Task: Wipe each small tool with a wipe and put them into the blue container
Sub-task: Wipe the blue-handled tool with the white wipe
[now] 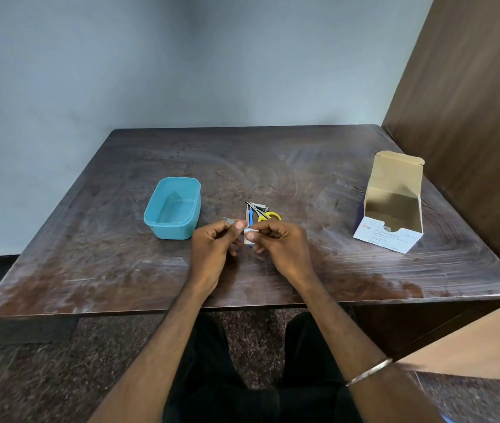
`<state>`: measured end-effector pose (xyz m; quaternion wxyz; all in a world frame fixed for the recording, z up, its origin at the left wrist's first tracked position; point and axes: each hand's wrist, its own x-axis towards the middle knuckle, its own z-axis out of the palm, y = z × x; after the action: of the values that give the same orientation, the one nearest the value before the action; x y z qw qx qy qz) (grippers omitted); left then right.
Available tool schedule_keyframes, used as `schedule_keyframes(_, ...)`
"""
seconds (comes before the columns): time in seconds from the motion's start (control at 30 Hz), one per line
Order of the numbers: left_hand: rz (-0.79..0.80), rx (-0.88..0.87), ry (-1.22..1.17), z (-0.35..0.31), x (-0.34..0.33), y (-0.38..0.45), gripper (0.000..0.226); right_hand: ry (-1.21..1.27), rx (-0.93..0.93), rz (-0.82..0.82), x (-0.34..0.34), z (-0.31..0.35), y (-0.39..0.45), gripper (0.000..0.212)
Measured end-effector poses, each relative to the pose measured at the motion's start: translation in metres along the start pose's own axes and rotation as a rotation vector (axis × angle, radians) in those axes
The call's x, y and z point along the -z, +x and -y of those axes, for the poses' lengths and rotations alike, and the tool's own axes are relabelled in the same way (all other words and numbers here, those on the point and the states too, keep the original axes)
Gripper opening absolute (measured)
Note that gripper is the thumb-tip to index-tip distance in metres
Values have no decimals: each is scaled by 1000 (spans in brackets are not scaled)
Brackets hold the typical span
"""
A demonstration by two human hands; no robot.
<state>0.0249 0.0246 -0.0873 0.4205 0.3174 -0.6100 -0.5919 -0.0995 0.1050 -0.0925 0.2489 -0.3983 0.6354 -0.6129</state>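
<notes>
left hand: fingers pinched slim metal tweezers, just right of empty blue plastic container | right hand: fingers gripped small white wipe | remaining tools on counter beyond hands

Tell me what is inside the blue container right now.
The blue container shows only its bare floor; no tools inside. Its near wall hides a strip of that floor, so that part cannot be checked.

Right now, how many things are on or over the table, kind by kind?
Blue container: 1, empty
Swab box: 1, open
Tools lying in the pile: 3, namely nail clipper, yellow-handled scissors, blue-handled tool
Metal tool in left hand: 1
Wipe in right hand: 1
Total: 7
</notes>
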Motion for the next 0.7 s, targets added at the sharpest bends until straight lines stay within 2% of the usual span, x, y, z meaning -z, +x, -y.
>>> schedule_keyframes(0.2, -34, 17, 11, 1, 0, 1, 13, -20, 7, 42, 0, 0, 0, 16)
schedule_keyframes(0.33, -35, 14, 1, 1, 1, 2, 22, 9, -19, 41, -2, -1, 2, 27)
schedule_keyframes(0.53, -28, 11, 9, 2, 1, 1, 18, 23, 0, 41, -1, 0, -1, 6)
schedule_keyframes(0.7, -59, 22, -14, 1, 1, 2, 20, -26, 10, 63, 0, -1, 0, 19)
